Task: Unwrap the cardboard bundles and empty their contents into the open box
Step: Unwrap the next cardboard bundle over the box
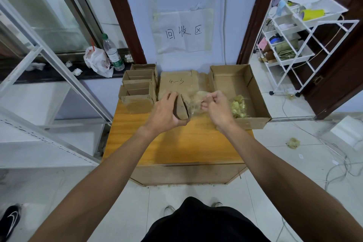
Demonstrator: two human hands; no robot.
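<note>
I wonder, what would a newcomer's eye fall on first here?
Above the wooden table, the left hand grips a cardboard bundle while the right hand pinches its clear wrap. Right of them, an open box holds a yellowish pile; a handwritten sign hangs on the wall behind.

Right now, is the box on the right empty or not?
Not empty: the open box holds a small pile of pale yellowish scraps near its front; the rest of its floor is bare.

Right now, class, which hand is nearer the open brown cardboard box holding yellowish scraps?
Right. The right hand, pinching clear wrap, is beside the open brown cardboard box; the left hand, gripping the folded cardboard bundle, is farther left.
</note>
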